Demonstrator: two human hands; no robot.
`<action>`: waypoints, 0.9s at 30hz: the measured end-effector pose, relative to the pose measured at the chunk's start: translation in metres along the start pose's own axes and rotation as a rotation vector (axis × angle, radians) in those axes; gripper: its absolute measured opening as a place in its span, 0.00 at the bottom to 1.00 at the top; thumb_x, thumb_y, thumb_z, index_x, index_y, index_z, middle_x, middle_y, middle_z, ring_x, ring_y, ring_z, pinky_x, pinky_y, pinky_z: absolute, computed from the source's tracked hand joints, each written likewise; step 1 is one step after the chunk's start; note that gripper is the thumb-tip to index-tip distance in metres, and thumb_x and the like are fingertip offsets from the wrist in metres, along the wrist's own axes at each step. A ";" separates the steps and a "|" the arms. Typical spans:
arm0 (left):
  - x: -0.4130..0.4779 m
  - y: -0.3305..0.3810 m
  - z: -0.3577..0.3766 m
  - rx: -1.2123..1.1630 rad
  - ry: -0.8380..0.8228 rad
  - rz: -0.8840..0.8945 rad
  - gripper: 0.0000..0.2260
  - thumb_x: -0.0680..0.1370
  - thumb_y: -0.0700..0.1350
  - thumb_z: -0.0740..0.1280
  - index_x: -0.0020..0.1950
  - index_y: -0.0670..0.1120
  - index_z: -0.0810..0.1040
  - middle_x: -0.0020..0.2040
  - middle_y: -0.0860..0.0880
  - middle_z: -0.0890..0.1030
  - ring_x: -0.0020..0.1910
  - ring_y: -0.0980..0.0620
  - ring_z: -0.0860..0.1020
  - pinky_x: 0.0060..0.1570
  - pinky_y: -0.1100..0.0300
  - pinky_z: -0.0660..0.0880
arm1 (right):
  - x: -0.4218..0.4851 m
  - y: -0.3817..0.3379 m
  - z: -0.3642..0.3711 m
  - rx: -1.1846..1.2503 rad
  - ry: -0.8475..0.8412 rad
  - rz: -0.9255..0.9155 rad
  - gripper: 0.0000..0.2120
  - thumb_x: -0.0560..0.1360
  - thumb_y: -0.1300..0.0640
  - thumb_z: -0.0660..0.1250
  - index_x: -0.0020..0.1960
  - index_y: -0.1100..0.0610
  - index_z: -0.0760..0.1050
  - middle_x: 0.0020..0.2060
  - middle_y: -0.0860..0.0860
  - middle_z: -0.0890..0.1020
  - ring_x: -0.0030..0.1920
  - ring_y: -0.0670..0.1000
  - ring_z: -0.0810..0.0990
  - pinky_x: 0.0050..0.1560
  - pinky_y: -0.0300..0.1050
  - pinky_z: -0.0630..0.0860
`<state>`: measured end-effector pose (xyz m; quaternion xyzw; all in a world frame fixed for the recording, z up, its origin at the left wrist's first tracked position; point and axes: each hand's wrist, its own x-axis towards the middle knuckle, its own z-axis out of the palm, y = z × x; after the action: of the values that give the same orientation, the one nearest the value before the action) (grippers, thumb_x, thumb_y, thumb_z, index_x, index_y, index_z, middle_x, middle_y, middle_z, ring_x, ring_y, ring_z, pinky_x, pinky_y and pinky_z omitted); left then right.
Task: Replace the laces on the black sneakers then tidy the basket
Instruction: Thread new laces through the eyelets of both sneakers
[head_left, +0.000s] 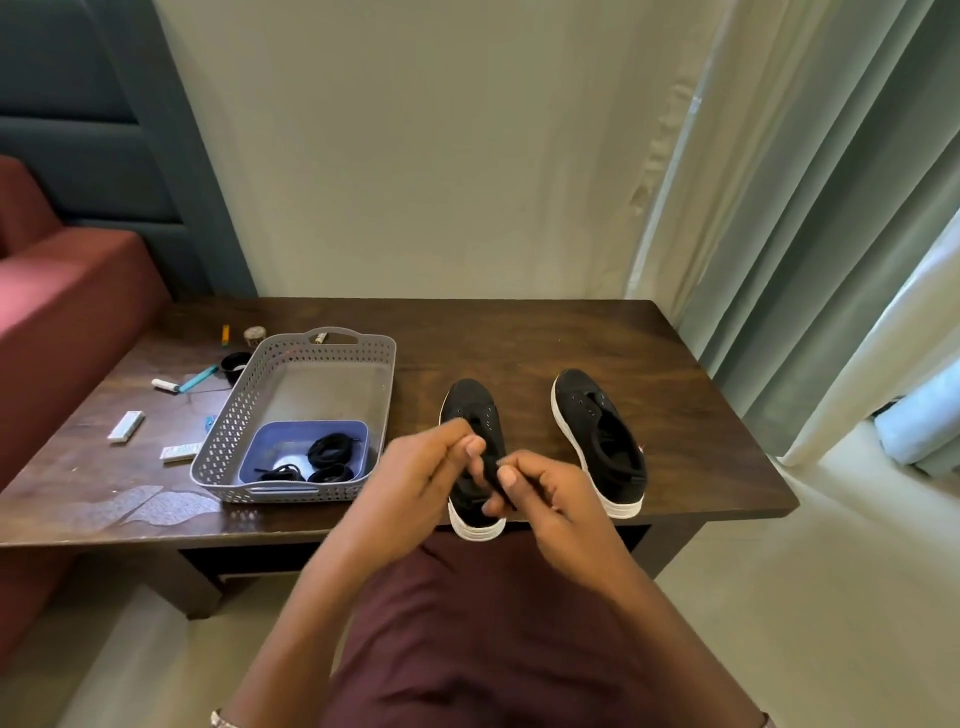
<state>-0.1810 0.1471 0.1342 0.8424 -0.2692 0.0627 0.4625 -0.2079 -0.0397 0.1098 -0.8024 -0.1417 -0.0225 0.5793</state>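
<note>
Two black sneakers with white soles stand on the dark wooden table (571, 332), toes pointing away. The left sneaker (475, 415) sits at the front edge, partly hidden by my hands. The right sneaker (597, 441) stands apart, unlaced. My left hand (421, 473) and my right hand (540, 493) meet above the left sneaker, and both pinch a black lace (491, 475) between fingertips. A grey perforated basket (311, 358) to the left holds a blue tub (270, 447) with several coiled black laces (332, 452).
Small items lie scattered left of the basket: white packets (126, 426), a white tube (165, 385), a teal pen (199, 378), a black cap (235, 362). A red sofa (62, 301) borders the table's left; curtains (810, 234) hang at right. My lap lies below the table edge.
</note>
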 end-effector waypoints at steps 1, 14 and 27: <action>0.002 -0.002 -0.005 0.016 0.014 0.002 0.14 0.83 0.53 0.57 0.42 0.49 0.74 0.37 0.53 0.80 0.38 0.51 0.79 0.40 0.54 0.75 | -0.003 -0.003 -0.001 0.106 -0.036 0.023 0.13 0.82 0.53 0.60 0.49 0.57 0.80 0.35 0.52 0.81 0.39 0.52 0.81 0.48 0.56 0.79; -0.022 -0.005 0.053 -0.068 -0.060 -0.053 0.13 0.84 0.52 0.56 0.44 0.50 0.74 0.38 0.58 0.77 0.37 0.54 0.76 0.38 0.59 0.72 | 0.015 -0.033 -0.005 0.659 0.302 0.019 0.12 0.83 0.61 0.59 0.58 0.64 0.79 0.47 0.59 0.85 0.51 0.56 0.83 0.53 0.46 0.81; -0.013 -0.017 0.023 -0.074 0.069 -0.056 0.17 0.82 0.57 0.55 0.42 0.47 0.71 0.36 0.57 0.77 0.34 0.56 0.75 0.36 0.54 0.73 | -0.010 -0.022 0.004 0.533 -0.069 0.029 0.17 0.83 0.53 0.58 0.46 0.63 0.79 0.32 0.53 0.75 0.37 0.52 0.77 0.44 0.45 0.75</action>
<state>-0.1867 0.1405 0.1038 0.8293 -0.2317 0.0687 0.5038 -0.2232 -0.0314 0.1263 -0.6240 -0.1505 0.0512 0.7651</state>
